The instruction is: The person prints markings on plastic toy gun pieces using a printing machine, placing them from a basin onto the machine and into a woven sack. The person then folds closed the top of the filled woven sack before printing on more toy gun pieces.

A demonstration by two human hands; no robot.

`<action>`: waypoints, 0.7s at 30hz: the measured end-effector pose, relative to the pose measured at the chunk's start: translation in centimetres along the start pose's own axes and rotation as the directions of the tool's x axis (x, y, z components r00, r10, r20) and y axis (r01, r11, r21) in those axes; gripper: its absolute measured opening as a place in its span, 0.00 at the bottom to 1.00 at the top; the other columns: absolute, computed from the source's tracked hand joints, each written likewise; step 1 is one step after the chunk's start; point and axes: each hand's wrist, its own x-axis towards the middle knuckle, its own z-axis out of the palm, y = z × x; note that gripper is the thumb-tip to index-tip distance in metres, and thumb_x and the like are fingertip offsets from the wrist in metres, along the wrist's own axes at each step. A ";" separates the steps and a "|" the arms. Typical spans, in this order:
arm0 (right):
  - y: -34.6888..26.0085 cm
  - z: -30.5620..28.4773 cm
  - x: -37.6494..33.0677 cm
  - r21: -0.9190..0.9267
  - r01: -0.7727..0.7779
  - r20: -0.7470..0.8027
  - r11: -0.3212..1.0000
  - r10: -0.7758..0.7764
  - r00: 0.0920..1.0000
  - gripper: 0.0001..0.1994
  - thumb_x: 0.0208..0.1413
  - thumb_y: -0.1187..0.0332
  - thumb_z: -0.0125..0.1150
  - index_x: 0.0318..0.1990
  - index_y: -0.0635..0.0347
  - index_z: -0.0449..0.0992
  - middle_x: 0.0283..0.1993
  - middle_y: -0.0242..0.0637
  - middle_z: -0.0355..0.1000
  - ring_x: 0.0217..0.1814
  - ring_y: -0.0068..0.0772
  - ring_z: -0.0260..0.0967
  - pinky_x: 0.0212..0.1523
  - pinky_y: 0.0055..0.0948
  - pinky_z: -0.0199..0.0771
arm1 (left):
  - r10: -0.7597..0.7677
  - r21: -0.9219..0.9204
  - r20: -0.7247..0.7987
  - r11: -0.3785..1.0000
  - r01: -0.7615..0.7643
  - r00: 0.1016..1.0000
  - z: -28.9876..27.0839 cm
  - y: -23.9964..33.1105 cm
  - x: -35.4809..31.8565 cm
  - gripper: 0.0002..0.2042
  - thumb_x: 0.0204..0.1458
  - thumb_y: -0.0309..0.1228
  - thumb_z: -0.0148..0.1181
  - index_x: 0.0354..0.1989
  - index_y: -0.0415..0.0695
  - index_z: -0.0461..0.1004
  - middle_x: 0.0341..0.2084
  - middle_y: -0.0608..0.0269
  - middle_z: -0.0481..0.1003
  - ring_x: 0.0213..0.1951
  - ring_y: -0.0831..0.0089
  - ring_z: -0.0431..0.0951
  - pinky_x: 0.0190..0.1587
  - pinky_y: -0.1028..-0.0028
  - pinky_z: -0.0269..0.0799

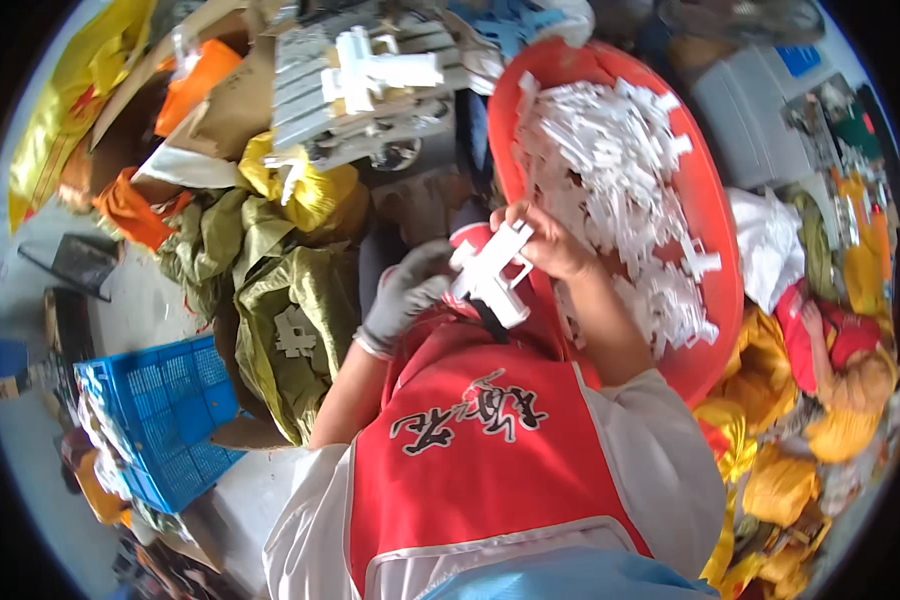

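A white plastic toy pistol [490,272] is held in front of my lap. My bare right hand [552,240] pinches its upper end between thumb and fingers. My left hand [410,297], in a grey glove, grips the toy's left side, with the fingertips partly hidden. To the right, a large red tub [718,300] holds a heap of white plastic pieces [610,140]. Another white toy pistol [380,70] lies on the grey slatted bench [300,95] ahead of me.
On the left stand a blue plastic crate [165,410] and an open olive sack [320,290] with white pieces inside. A yellow bag [320,195] hangs by the bench. Cardboard [235,125] stands at the far left. A person in red [805,345] is among yellow sacks [770,480] at right.
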 end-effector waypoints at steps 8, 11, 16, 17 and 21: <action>0.0 6.0 -1.8 -0.950 -0.107 -0.228 0.293 -0.421 0.878 0.24 0.56 0.68 0.64 0.60 0.60 0.68 0.49 0.43 0.72 0.51 0.43 0.72 0.53 0.37 0.73 | -0.171 -0.230 -0.299 0.968 0.103 0.939 -0.1 0.9 -0.7 0.14 0.61 0.23 0.57 0.55 0.39 0.71 0.45 0.65 0.78 0.44 0.78 0.79 0.48 0.76 0.76; 1.2 8.0 -3.3 -0.994 0.051 0.074 -0.091 -0.269 0.960 0.29 0.51 0.64 0.70 0.61 0.57 0.68 0.54 0.43 0.68 0.53 0.48 0.69 0.54 0.43 0.71 | -0.182 -0.295 -0.315 0.951 0.087 0.931 0.6 0.9 -0.6 0.14 0.62 0.25 0.57 0.55 0.40 0.71 0.45 0.66 0.78 0.43 0.79 0.78 0.47 0.76 0.75; 2.7 7.9 -2.6 -0.999 -0.004 0.009 -0.032 -0.409 0.912 0.30 0.51 0.69 0.69 0.62 0.61 0.67 0.58 0.46 0.66 0.59 0.51 0.67 0.57 0.44 0.70 | -0.024 -0.177 -0.196 0.984 -0.012 0.980 2.5 1.9 0.2 0.16 0.63 0.26 0.56 0.59 0.37 0.69 0.47 0.63 0.77 0.46 0.79 0.77 0.51 0.78 0.73; 2.7 7.7 -2.5 -1.000 -0.003 0.006 -0.020 -0.414 0.910 0.29 0.51 0.69 0.69 0.62 0.61 0.67 0.57 0.47 0.65 0.58 0.51 0.66 0.57 0.44 0.70 | -0.037 -0.217 -0.188 0.976 -0.005 0.982 2.6 2.4 0.3 0.16 0.63 0.26 0.56 0.59 0.38 0.69 0.47 0.64 0.77 0.47 0.78 0.77 0.51 0.77 0.74; 2.6 6.7 -2.4 -0.995 0.046 -0.005 0.093 -0.492 0.871 0.24 0.56 0.67 0.64 0.59 0.64 0.68 0.55 0.51 0.67 0.57 0.52 0.67 0.57 0.43 0.69 | -0.004 -0.314 -0.109 0.949 -0.030 0.994 2.6 4.1 0.9 0.16 0.65 0.29 0.55 0.59 0.39 0.69 0.47 0.64 0.77 0.47 0.76 0.78 0.50 0.75 0.75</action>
